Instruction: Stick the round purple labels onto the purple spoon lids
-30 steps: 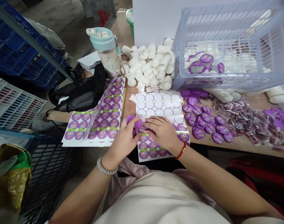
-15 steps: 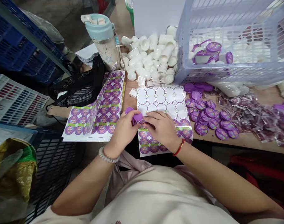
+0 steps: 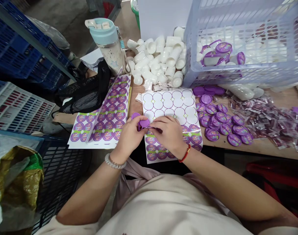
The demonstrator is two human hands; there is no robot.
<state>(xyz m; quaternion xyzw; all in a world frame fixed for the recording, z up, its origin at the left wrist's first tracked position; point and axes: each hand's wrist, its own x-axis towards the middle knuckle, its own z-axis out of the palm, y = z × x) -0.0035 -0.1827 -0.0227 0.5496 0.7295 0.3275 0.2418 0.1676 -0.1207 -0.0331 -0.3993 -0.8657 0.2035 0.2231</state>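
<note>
Several round purple lids [image 3: 144,123] are gripped in my left hand [image 3: 131,134], fanned out between thumb and fingers. My right hand [image 3: 169,133] meets it fingertip to fingertip, with thumb and forefinger pinched at the edge of the lids. What sits in that pinch is mostly hidden; a thin purple edge shows there. Beneath the right hand lies a sticker sheet [image 3: 169,99]. Its upper rows are blank white circles, and its lower rows carry round purple printed stickers [image 3: 161,155]. To the right is a pile of purple lids with printed stickers on them [image 3: 221,119].
White plastic cups [image 3: 154,62] are heaped behind the sheet. A pale plastic crate [image 3: 239,73] with cups and lids stands back right, small packets [image 3: 269,120] in front. More sticker sheets [image 3: 107,127], a black mesh bag [image 3: 86,94] and a blue-lidded tumbler [image 3: 109,42] are left.
My hands stay together over the sheet with almost no movement; the right fingertips have shifted slightly against the lids. The view has tilted a little.
</note>
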